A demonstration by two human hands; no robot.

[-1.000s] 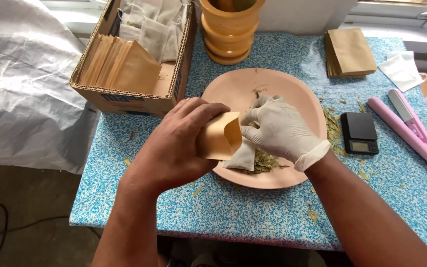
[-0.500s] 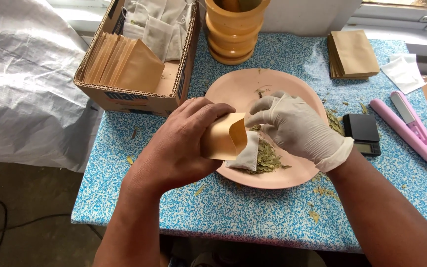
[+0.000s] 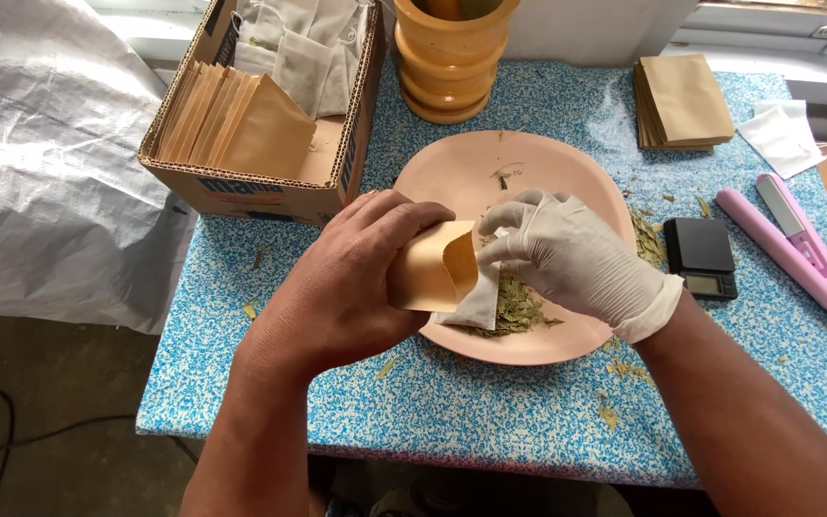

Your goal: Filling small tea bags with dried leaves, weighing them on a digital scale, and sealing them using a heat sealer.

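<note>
The counter (image 3: 490, 431), under a blue speckled cloth, carries everything; its near edge is hidden by the person's forearms and its right end is cut off. Left of it lies a white woven sheet (image 3: 40, 163), running out of view.

A cardboard box (image 3: 270, 182) stands up and left of the left hand's grip, holding a row of tan envelopes and, behind them, white bags whose tops are cut off. A pink plate (image 3: 547, 168) lies under both hands; much of its near half is hidden by them. Beyond the plate stands a wooden mortar (image 3: 447, 67), its top cropped.

The left hand (image 3: 351, 287), bare, has its grip closed round a tan envelope (image 3: 428, 273), mouth spread open toward the right hand. The right hand (image 3: 581, 263), gloved in white, pinches a white bag (image 3: 479, 297) just beside the envelope's mouth; how far the bag's top has entered cannot be made out, since the fingers cover it. The bag's lower corner rests on a heap of dried leaves (image 3: 519, 311), partly hidden by the glove.

Right of the right hand lies a pink flat iron (image 3: 796, 244), its cord end cut off. A stack of envelopes (image 3: 686, 105) sits up and right. A small black scale (image 3: 701, 257) lies just beside the plate. A white mask (image 3: 785, 134) lies near the far right edge.
</note>
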